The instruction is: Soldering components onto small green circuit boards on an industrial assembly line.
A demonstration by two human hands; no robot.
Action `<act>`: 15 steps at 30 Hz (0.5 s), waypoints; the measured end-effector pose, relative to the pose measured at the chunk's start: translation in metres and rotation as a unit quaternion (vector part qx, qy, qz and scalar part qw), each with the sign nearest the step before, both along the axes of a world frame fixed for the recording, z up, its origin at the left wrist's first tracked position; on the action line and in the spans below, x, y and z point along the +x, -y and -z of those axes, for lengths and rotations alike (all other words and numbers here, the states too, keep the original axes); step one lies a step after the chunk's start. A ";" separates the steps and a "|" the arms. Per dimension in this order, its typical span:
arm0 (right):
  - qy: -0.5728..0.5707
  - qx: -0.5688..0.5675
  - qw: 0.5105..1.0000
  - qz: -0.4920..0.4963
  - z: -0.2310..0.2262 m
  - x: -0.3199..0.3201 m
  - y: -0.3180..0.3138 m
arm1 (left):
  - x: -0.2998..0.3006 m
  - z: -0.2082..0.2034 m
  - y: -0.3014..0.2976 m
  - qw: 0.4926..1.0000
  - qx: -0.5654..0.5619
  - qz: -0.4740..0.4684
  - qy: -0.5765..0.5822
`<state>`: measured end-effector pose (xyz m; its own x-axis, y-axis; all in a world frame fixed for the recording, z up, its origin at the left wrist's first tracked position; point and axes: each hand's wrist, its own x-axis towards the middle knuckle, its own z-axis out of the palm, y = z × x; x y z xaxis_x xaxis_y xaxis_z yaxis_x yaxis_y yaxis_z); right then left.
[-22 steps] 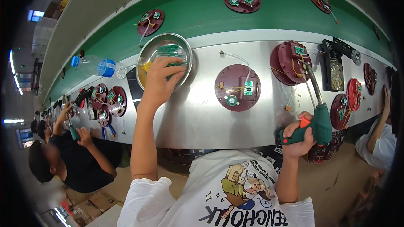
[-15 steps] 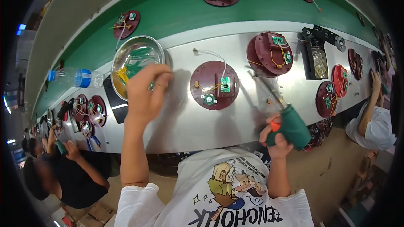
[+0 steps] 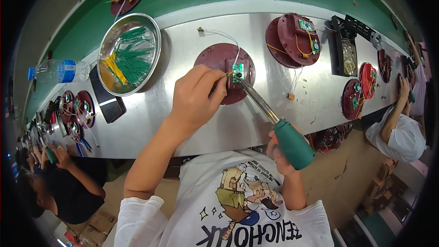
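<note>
A round maroon plate [image 3: 208, 54] lies in front of me, with a small green circuit board [image 3: 238, 71] and a white wire running up from it to a small connector. My left hand [image 3: 196, 95] is pinched over the plate's left part, hiding some of it. A thin yellow wire [image 3: 229, 73] shows at its fingertips, beside the board. In my right hand [image 3: 282, 158] is a soldering gun [image 3: 292, 144] with a green body and a long metal barrel. Its tip meets or nearly meets the board; contact is too small to tell.
A metal bowl [image 3: 155, 66] of green and yellow wires stands at left, near a dark flat case [image 3: 106, 98] and a plastic bottle [image 3: 68, 71]. Stacked maroon plates [image 3: 292, 41] and a black tray [image 3: 344, 59] are at right. Other people work on both sides.
My left hand has moved from the bowl rightward onto the maroon plate. The soldering gun has swung left, bringing its tip to the board. The whole view has shifted slightly.
</note>
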<state>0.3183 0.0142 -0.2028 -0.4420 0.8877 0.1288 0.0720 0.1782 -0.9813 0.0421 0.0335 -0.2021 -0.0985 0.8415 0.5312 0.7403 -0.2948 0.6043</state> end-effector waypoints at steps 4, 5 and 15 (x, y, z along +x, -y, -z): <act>0.011 -0.011 1.000 0.017 0.000 -0.004 0.002 | -0.001 0.002 -0.002 1.000 0.016 -0.002 -0.014; 0.014 -0.018 1.000 0.014 0.001 -0.003 0.002 | -0.001 0.002 -0.001 1.000 0.020 -0.003 -0.020; -0.061 -0.113 0.989 0.074 0.008 -0.002 0.014 | -0.001 0.003 -0.003 1.000 0.019 -0.003 -0.004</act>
